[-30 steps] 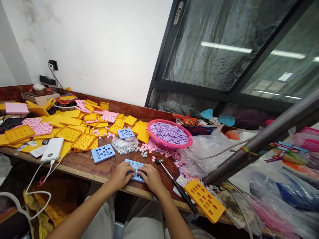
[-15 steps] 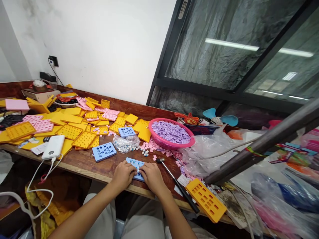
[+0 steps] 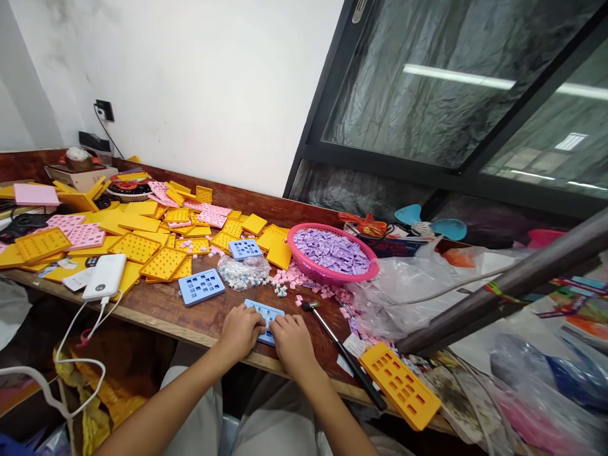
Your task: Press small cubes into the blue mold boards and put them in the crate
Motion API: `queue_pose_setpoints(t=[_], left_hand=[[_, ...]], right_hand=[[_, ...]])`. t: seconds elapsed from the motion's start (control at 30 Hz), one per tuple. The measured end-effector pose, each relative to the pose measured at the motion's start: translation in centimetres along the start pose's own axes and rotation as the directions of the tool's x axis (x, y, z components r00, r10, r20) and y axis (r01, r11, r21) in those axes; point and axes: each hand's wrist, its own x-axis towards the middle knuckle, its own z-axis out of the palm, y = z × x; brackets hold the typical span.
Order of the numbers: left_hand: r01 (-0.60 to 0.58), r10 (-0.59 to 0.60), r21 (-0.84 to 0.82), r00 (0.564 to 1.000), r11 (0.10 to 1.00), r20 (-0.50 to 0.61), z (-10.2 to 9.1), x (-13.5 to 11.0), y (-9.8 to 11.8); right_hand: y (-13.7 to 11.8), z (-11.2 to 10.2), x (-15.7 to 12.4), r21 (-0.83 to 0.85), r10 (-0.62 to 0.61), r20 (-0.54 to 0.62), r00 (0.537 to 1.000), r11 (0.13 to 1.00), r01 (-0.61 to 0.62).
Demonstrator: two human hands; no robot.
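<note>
Both my hands sit close together on a small blue plastic plate (image 3: 263,310) with square holes, near the wooden table's front edge. My left hand (image 3: 240,331) grips its left side, and my right hand (image 3: 293,345) covers its lower right part, hiding most of it. Just right of my right hand lies a hammer (image 3: 342,351) with a black handle. Another blue plate (image 3: 202,287) lies to the left of my hands, and a third (image 3: 245,249) lies farther back. Small pink pieces (image 3: 297,277) are scattered ahead of my right hand.
A pink basin (image 3: 304,263) holds lilac pieces. A clear bag of small pieces (image 3: 242,272) sits beside it. Yellow and pink plates are heaped at the left. A white power bank (image 3: 104,277) trails a cable. A yellow plate (image 3: 399,394) overhangs the front edge. A metal bar (image 3: 503,288) crosses the right.
The whole view has drifted, moving the table slightly right in the picture. Both hands remain on the blue plate, with only small shifts of the fingers.
</note>
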Motion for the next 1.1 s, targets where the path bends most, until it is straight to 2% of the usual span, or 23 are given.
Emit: queue_pose_setpoints(t=[0.1, 0.23, 0.37, 0.43, 0.5, 0.53, 0.7, 0.87, 0.97, 1.03, 1.1], left_hand=[[-0.051, 0.048, 0.056, 0.998, 0.997, 0.044, -0.4, 0.2, 0.1], [-0.154, 0.143, 0.144, 0.986, 0.978, 0.086, -0.9, 0.5, 0.2], [-0.197, 0.193, 0.076, 0.979, 0.977, 0.059, -0.7, 0.3, -0.2], [-0.186, 0.184, 0.039, 0.982, 0.982, 0.039, -0.3, 0.2, -0.3], [-0.187, 0.186, 0.079, 0.982, 0.979, 0.027, 0.0, 0.1, -0.3], [-0.203, 0.202, 0.123, 0.979, 0.971, 0.022, 0.2, 0.0, -0.2], [-0.326, 0.336, 0.294, 0.942, 0.899, 0.016, 1.5, -1.5, 0.6], [-0.373, 0.384, 0.299, 0.923, 0.878, 0.024, 2.1, -2.9, 1.1], [-0.365, 0.372, 0.262, 0.928, 0.894, 0.022, 0.7, -0.7, 0.9], [-0.335, 0.341, 0.212, 0.940, 0.918, 0.010, -0.5, 2.3, 0.6], [-0.252, 0.256, 0.133, 0.967, 0.959, -0.014, -1.2, 6.1, 0.2]], right_hand=[[-1.2, -0.1, -0.7, -0.074, -0.097, 0.046, 0.994, 0.992, 0.100], [-1.6, -1.2, -0.5, 0.031, -0.132, 0.063, 0.989, 0.991, 0.130], [1.9, -2.5, 1.6, 0.257, -0.095, 0.107, 0.990, 0.964, 0.065], [4.5, -2.4, 3.1, 0.284, 0.031, 0.101, 0.994, 0.957, -0.059], [6.8, -1.7, 4.5, 0.232, 0.165, 0.068, 0.984, 0.957, -0.176], [7.6, -1.2, 5.2, 0.212, 0.190, 0.062, 0.980, 0.957, -0.199], [9.1, 1.9, 7.0, 0.194, 0.156, 0.089, 0.984, 0.966, -0.170], [9.5, 3.5, 7.4, 0.174, 0.176, 0.077, 0.981, 0.967, -0.188], [9.7, 3.7, 7.3, 0.165, 0.187, 0.068, 0.980, 0.967, -0.196], [9.7, 3.4, 7.2, 0.168, 0.200, 0.056, 0.978, 0.964, -0.207], [9.6, 2.9, 6.9, 0.182, 0.218, 0.038, 0.975, 0.958, -0.222]])
